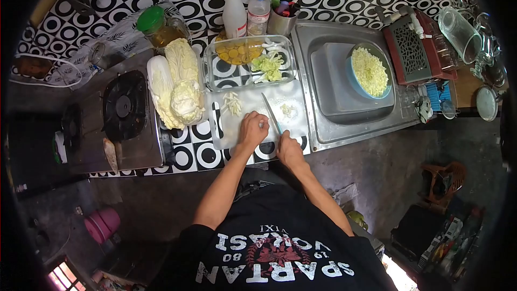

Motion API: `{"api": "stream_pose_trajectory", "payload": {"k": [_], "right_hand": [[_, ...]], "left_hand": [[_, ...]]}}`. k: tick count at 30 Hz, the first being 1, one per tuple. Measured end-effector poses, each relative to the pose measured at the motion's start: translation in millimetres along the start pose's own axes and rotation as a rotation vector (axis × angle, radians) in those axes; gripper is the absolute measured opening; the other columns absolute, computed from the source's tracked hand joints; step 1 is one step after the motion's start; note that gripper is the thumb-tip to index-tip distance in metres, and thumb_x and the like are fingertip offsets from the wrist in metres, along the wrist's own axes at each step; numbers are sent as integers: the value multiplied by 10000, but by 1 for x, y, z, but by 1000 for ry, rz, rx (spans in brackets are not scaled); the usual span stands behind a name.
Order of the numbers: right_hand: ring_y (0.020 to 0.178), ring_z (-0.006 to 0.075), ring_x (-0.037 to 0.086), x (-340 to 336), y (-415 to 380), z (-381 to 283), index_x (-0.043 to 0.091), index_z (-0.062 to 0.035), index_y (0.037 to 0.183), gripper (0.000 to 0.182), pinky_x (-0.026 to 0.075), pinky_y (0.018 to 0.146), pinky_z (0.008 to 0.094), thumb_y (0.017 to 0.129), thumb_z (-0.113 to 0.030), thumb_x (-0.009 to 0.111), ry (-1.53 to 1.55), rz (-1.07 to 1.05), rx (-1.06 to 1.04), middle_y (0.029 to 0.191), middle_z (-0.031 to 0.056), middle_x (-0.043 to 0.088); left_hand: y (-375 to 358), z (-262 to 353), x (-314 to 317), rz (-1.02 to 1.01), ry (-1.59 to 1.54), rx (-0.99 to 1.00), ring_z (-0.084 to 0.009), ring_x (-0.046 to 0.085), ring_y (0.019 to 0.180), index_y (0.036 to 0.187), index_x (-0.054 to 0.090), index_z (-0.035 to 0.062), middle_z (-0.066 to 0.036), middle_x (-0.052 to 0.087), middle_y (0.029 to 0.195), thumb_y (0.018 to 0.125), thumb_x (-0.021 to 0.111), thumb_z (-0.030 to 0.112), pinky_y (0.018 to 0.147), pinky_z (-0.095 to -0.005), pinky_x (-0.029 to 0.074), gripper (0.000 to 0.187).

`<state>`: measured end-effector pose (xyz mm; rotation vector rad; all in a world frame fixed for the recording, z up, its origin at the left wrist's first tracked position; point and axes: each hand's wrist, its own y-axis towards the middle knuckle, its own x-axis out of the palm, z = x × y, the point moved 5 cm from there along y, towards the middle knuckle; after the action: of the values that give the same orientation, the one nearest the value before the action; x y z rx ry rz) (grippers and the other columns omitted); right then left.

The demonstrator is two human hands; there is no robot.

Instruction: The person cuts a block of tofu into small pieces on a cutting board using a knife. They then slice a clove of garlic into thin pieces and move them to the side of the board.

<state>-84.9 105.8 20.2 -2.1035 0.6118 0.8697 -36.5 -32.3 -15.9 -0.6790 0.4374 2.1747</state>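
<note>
My right hand (291, 150) is wrapped round the handle of a kitchen knife (272, 112), its blade slanting up and left over a translucent cutting board (226, 126). Just left of the blade, my left hand (254, 128) rests on the board with curled fingers; a small pale piece may be under them, but I cannot make it out. Pale cut strips (232, 103) lie on the board beyond my left hand. Small chopped bits (287, 110) lie right of the blade. Behind the board, a rectangular glass dish (215, 83) holds orange-yellow slices, green leafy pieces and white pieces.
Napa cabbages (177, 86) stand left of the board, beside a gas stove (91, 124). On the right, a bowl (353, 78) of shredded cabbage sits on the steel sink (323, 132). Bottles (235, 13) and a green-lidded jar (161, 29) line the back.
</note>
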Motion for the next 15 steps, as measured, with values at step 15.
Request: {"api": "stream_pose_trajectory", "payload": {"k": [15], "right_hand": [[830,481,595,0,8,-7,393,38,988,322,475,749,520,770,-79,599,-51,-18,17,818,317,606]], "left_hand": [[2,1,-1,-22,-40,34,-287,560,778,758,663,72,-81,590,767,679,629,70,725,-381,467,86]]}}
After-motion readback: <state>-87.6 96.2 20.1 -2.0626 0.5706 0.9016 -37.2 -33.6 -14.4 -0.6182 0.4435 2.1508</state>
